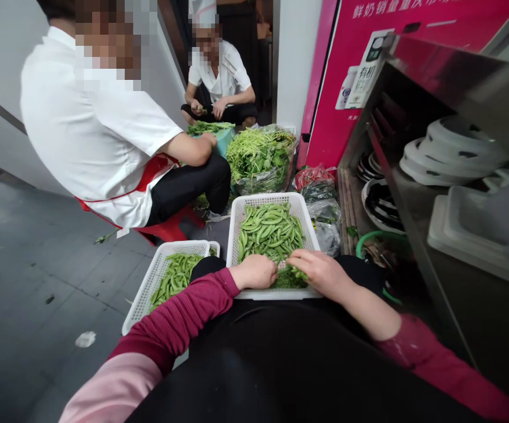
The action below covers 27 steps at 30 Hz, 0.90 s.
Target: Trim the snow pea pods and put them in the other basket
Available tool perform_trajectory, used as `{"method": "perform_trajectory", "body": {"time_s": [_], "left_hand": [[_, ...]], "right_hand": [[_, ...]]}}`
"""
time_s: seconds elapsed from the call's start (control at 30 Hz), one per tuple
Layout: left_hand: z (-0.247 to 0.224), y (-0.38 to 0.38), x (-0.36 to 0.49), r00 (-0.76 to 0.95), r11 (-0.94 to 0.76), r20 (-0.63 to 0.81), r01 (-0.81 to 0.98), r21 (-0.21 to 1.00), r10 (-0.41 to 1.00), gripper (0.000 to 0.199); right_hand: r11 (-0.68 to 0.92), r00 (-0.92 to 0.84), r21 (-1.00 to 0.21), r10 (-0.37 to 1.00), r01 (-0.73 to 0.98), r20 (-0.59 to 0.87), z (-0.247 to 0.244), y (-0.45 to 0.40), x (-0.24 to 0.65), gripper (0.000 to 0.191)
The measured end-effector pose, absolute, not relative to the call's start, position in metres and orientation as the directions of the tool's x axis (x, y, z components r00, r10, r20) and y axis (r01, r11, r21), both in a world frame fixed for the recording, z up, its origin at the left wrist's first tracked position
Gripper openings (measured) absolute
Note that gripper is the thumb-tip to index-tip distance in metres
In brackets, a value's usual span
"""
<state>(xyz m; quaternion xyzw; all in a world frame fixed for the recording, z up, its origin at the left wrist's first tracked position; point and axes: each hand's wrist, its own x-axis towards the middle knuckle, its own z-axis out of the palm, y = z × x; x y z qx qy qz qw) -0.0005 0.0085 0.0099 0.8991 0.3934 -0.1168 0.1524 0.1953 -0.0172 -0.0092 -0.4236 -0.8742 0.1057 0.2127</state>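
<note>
A white perforated basket (233, 235) rests on my lap, with a heap of green pea pods (272, 228) in its far part and small green trimmings (288, 278) at the near edge. Over the basket's near left side, my left hand (255, 271) is closed, its fingertips hidden from view. My right hand (320, 271) is closed around some green pods (297, 272) above the trimmings, close to the left hand's fingers. A second white basket (142, 299) with more pods (175, 276) stands lower at the left.
One person (100, 123) sits on a red stool (170, 226) at the left; another (221, 76) squats behind leafy greens (263, 153). Plastic bags (324, 217) lie beyond the basket. A metal shelf (413, 217) and green-rimmed bin (371, 235) are at the right.
</note>
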Motion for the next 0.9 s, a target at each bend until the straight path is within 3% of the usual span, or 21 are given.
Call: {"method": "perform_trajectory", "body": {"time_s": [0.1, 0.2, 0.27, 0.33, 0.4, 0.47, 0.53, 0.6, 0.8, 0.9], "left_hand": [[0.02, 0.012, 0.001, 0.732, -0.68, -0.238, 0.681, 0.272, 0.638, 0.023], [0.017, 0.013, 0.007, 0.671, -0.557, -0.043, 0.648, 0.519, 0.74, 0.028], [0.005, 0.012, 0.01, 0.568, -0.391, -0.026, 0.598, 0.7, 0.823, 0.037], [-0.012, 0.011, 0.01, 0.516, -0.251, -0.121, 0.59, 0.767, 0.848, 0.043], [-0.03, 0.011, 0.007, 0.542, -0.246, -0.249, 0.68, 0.69, 0.803, 0.035], [-0.048, 0.013, 0.002, 0.55, -0.349, -0.362, 0.799, 0.489, 0.752, 0.021], [-0.062, 0.016, 0.0, 0.489, -0.411, -0.409, 0.871, 0.268, 0.771, 0.023], [-0.072, 0.019, 0.004, 0.413, -0.392, -0.404, 0.909, 0.14, 0.816, 0.025], [-0.08, 0.026, 0.019, 0.338, -0.329, -0.426, 0.939, 0.099, 0.839, 0.025], [-0.067, 0.021, 0.011, 0.366, -0.332, -0.361, 0.931, 0.154, 0.858, 0.027]], "right_hand": [[0.6, -0.605, -0.397, 0.786, 0.695, 0.128, -0.008, -0.012, 0.184, 0.016], [0.301, -0.356, -0.733, 0.931, 0.61, 0.087, -0.017, -0.01, 0.173, 0.011], [0.04, -0.22, -0.943, 0.975, 0.331, -0.036, -0.024, -0.011, 0.17, 0.017], [-0.179, -0.144, -0.983, 0.974, -0.029, -0.173, -0.03, -0.011, 0.174, 0.019], [-0.293, -0.05, -0.887, 0.954, -0.356, -0.295, -0.034, -0.008, 0.188, 0.02], [-0.303, 0.046, -0.754, 0.914, -0.582, -0.402, -0.035, -0.002, 0.21, 0.018], [-0.277, 0.086, -0.666, 0.885, -0.693, -0.458, -0.033, 0.004, 0.233, 0.014], [-0.271, 0.08, -0.628, 0.879, -0.729, -0.471, -0.029, 0.006, 0.248, 0.01], [-0.425, -0.058, -0.631, 0.855, -0.649, -0.515, -0.029, -0.005, 0.227, 0.024], [-0.487, -0.042, -0.679, 0.827, -0.549, -0.56, -0.041, -0.011, 0.205, 0.024]]}}
